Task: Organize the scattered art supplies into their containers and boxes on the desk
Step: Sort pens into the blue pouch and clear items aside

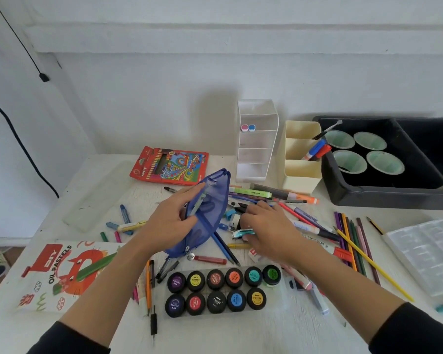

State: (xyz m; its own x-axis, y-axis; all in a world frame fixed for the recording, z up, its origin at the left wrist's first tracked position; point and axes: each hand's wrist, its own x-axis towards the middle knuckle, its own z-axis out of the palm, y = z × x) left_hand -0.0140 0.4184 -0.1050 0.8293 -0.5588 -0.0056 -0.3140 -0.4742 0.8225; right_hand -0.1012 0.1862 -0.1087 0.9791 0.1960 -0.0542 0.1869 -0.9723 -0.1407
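Clockwise, paint pots [216, 289]: eleven, near both wrists.
Left hand [173, 218]: gripped one blue mesh pouch [206, 215].
Right hand [265, 226]: curled fingers touched one teal item [242, 233].

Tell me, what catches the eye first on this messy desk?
Probably the blue mesh pouch held up mid-desk by the left hand, while the right hand reaches into the pile of pens beside it. Nearer the front edge sit two rows of black-lidded paint pots.

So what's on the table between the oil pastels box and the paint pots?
In the head view, between the oil pastels box and the black poster paint pots lie an orange pencil and dark pens.
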